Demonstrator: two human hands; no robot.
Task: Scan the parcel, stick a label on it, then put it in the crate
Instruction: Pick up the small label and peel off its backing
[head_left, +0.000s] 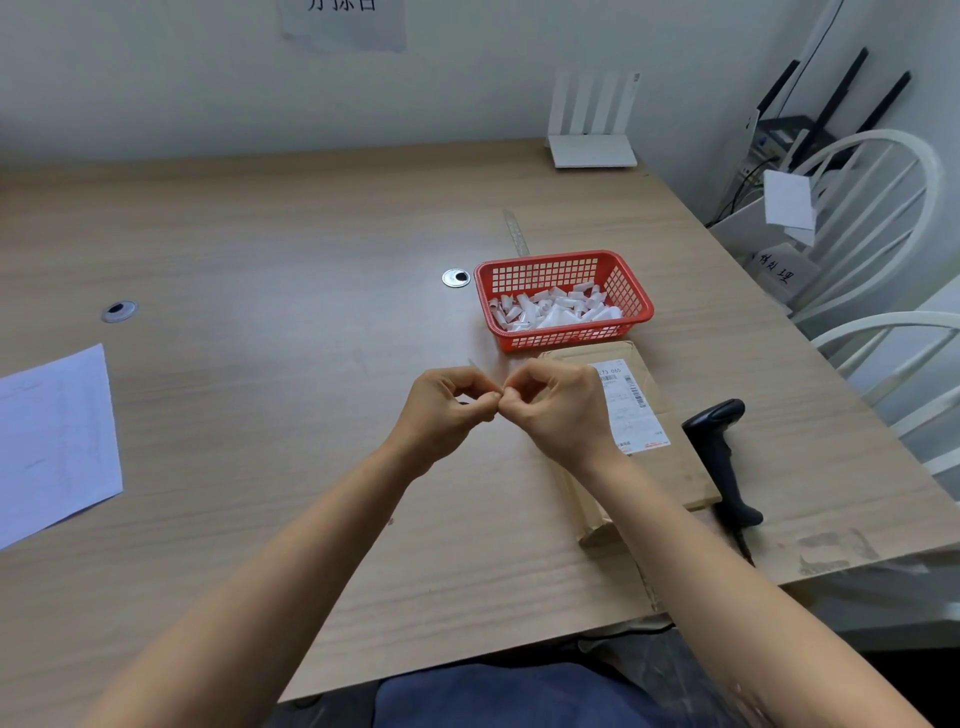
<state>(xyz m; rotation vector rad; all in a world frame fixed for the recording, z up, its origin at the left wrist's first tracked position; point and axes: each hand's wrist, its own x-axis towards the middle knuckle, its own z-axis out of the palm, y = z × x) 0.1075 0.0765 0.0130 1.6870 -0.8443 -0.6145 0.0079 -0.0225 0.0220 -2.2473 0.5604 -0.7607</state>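
A flat brown cardboard parcel (670, 467) with a white shipping label (631, 410) lies on the table at the right. My left hand (447, 410) and my right hand (556, 408) meet above the table just left of the parcel. Their fingertips pinch together at one point (501, 397), on something too small to make out. My right hand covers the parcel's near-left part. A black handheld barcode scanner (724, 457) lies right of the parcel. Behind the parcel stands a red plastic basket (636, 291) holding several small white curled labels (556, 309).
A white sheet of paper (52, 441) lies at the table's left edge. A white router (592, 150) stands at the back. A clear ruler (517, 231) lies behind the basket. White chairs (883, 249) stand beyond the table's right edge.
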